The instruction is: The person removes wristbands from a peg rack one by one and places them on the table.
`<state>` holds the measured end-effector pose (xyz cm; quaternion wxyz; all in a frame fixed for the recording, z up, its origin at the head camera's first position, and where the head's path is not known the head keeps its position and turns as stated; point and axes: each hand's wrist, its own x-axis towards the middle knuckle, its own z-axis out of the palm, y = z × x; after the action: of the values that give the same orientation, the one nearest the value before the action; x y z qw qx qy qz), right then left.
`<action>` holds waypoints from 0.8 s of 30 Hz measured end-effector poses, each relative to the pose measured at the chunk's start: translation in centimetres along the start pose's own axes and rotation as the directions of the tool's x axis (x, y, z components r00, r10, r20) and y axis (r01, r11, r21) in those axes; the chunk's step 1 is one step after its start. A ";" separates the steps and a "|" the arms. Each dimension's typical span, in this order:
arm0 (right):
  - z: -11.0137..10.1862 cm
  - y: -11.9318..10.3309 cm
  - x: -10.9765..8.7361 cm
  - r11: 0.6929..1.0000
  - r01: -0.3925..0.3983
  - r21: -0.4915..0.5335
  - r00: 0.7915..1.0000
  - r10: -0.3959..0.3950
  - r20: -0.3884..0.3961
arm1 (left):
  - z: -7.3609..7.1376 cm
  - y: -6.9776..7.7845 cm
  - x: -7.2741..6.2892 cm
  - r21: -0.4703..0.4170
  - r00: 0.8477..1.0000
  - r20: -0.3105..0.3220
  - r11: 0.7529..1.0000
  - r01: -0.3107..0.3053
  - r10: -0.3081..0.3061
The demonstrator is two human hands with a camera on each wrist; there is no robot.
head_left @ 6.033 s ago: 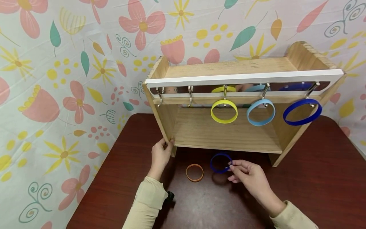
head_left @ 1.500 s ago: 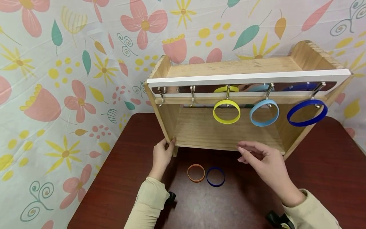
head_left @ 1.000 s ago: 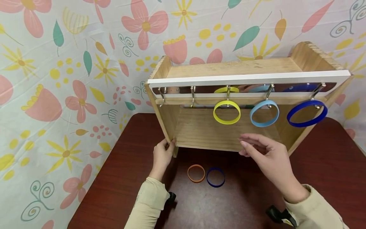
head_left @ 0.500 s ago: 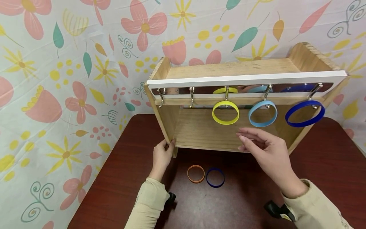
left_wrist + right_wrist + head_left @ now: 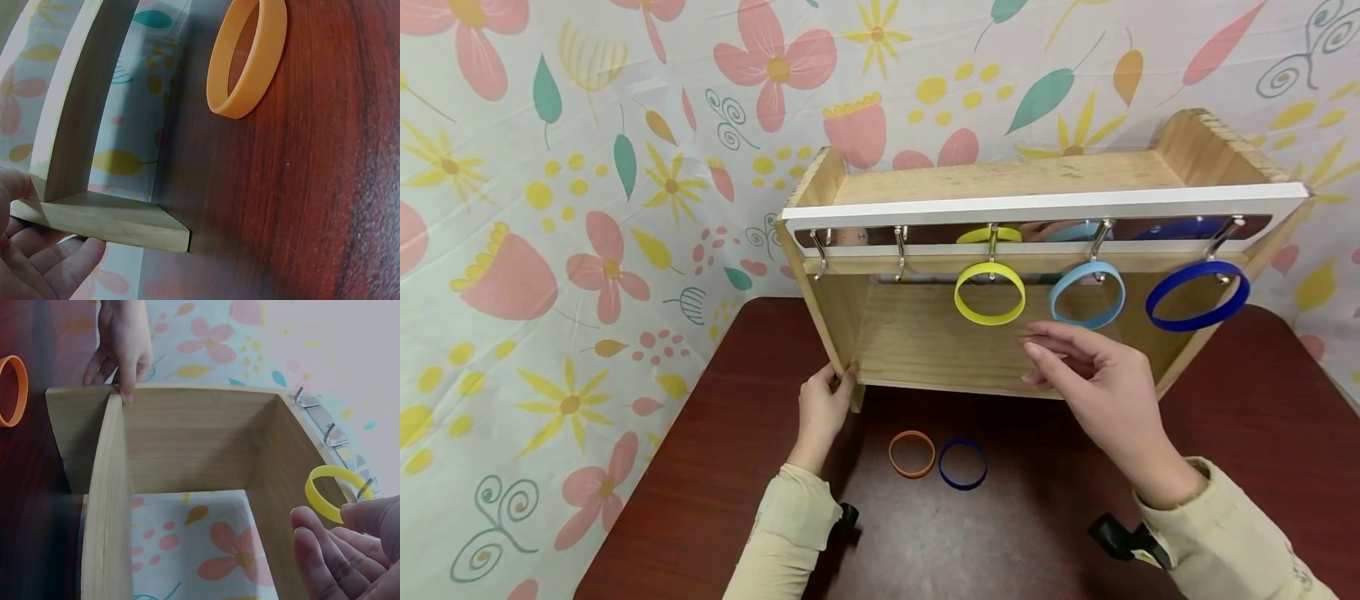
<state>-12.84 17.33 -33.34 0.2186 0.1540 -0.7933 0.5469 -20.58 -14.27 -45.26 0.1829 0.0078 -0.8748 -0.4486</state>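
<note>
My left hand (image 5: 823, 408) grips the lower left side of a wooden shelf (image 5: 940, 358), thumb in front and fingers around the panel (image 5: 100, 219) in the left wrist view. My right hand (image 5: 1105, 392) hovers before the shelf, fingers loosely bent and holding nothing. Its fingertips are just below the yellow wristband (image 5: 990, 320) and overlap the bottom of the light blue wristband (image 5: 1053, 302) in the head view. Both bands hang from hooks, with a dark blue wristband (image 5: 1197, 323) on the rightmost one. An orange wristband (image 5: 912, 476) and another dark blue wristband (image 5: 963, 487) lie on the table.
Two bare metal hooks (image 5: 900, 254) are at the left of the white-edged rail (image 5: 1037, 204) on the shelf front. The dark red-brown table (image 5: 940, 550) carries the shelf. A floral cloth (image 5: 647, 167) hangs behind it.
The dark blue wristband that my right hand pinched earlier now lies beside the orange one. My right hand has since risen towards the hanging bands. The left hand keeps its grip.
</note>
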 end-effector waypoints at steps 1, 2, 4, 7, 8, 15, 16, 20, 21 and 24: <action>0.0 0.0 0.0 1.000 -0.003 -0.002 1.000 0.003 0.000 | 0.0 0.0 0.0 -0.001 1.000 0.000 1.000 0.000 0.000; 0.0 0.0 0.0 1.000 -0.005 -0.004 1.000 0.005 0.000 | 0.0 0.0 0.0 -0.001 1.000 0.000 1.000 0.000 0.000; 0.1 0.0 0.0 1.000 -0.010 -0.003 1.000 0.010 0.001 | 0.0 0.0 0.0 -0.001 1.000 0.003 1.000 0.002 -0.002; 0.1 0.0 0.1 1.000 -0.011 0.000 1.000 0.011 0.001 | 0.0 -0.1 0.0 -0.001 1.000 0.006 1.000 0.008 -0.008; 0.1 0.0 0.1 1.000 -0.010 0.002 1.000 0.010 0.001 | 0.0 -0.1 0.0 0.000 1.000 0.006 1.000 0.010 -0.010; 0.3 0.1 0.5 1.000 0.003 0.015 1.000 -0.003 0.005 | -0.1 0.0 0.0 -0.008 1.000 0.001 1.000 0.005 -0.005; 0.4 0.1 0.6 1.000 0.007 0.013 1.000 -0.007 0.004 | -0.1 0.0 0.0 -0.009 1.000 0.001 1.000 0.003 -0.003; 0.6 -0.1 0.8 1.000 0.012 0.008 1.000 -0.012 -0.004 | -0.1 0.0 0.0 -0.008 1.000 -0.002 1.000 0.003 -0.003; 0.7 -0.1 0.9 1.000 0.011 0.010 1.000 -0.011 -0.005 | -0.1 0.0 0.0 -0.006 1.000 -0.003 1.000 0.005 -0.005; 0.9 -0.2 1.0 1.000 0.002 0.026 1.000 -0.001 -0.011 | 0.0 0.0 0.0 -0.004 1.000 -0.004 1.000 0.010 -0.010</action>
<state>-13.77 16.39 -32.94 0.2212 0.1546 -0.7848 0.5580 -20.57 -14.29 -45.25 0.1824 0.0128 -0.8735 -0.4513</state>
